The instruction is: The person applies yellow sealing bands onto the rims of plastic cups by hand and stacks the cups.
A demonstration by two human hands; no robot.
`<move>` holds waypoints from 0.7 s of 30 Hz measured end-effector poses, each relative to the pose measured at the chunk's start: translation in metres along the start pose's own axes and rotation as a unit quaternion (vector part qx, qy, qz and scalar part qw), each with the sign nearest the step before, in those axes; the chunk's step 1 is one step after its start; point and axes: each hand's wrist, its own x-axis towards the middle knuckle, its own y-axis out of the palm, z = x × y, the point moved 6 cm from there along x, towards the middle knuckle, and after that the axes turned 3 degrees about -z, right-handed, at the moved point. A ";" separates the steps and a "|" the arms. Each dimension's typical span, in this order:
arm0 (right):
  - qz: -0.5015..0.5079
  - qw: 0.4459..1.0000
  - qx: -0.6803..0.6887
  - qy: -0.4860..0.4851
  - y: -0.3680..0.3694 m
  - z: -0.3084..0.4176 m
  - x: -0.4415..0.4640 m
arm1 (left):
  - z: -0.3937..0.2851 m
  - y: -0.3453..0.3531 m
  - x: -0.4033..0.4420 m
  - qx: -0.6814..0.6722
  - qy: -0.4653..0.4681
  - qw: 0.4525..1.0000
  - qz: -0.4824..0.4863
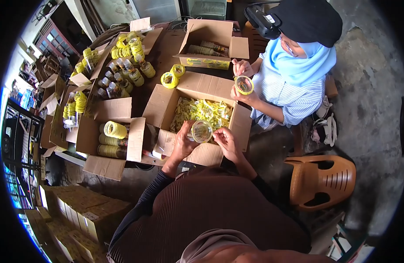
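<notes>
Catching the light between the left grip point(182, 142) and the right grip point(228, 143), a clear round cup point(202, 132) shows its circular end, ringed by a thin yellowish rim; mottled greenish-brown tones show through it, too small to make out. It is held above the near side of an open carton point(160, 105), directly right of the left grip and reaching the fingertips of the right one.

The left grip curls around the cup's left side, thumb raised along the edge, its other fingers partly hidden, the forearm coming up from below. The right grip slants in from the lower right, thumb and forefinger drawn near each other at the rim's right edge; whether they are pinching it cannot be told.

Well left of the left grip, a second carton point(135, 141) bears a yellow-rimmed stack point(115, 129). Just beyond both grips, yellow strips point(203, 109) heap inside the open carton. Farther out, ahead and right of the right grip, another person's hands point(242, 68) hold a similar cup point(244, 85).
</notes>
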 end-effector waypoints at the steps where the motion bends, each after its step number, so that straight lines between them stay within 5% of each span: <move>1: 0.007 1.000 0.000 -0.002 -0.001 0.004 0.002 | -0.002 0.001 0.000 0.002 -0.001 1.000 -0.007; 9: 0.008 0.975 -0.179 -0.130 -0.007 0.038 -0.001 | -0.008 0.015 -0.017 0.050 -0.037 0.993 -0.103; 21: 0.131 0.977 -0.102 -0.135 0.001 0.014 -0.008 | 0.026 0.034 -0.059 0.103 -0.113 0.977 -0.151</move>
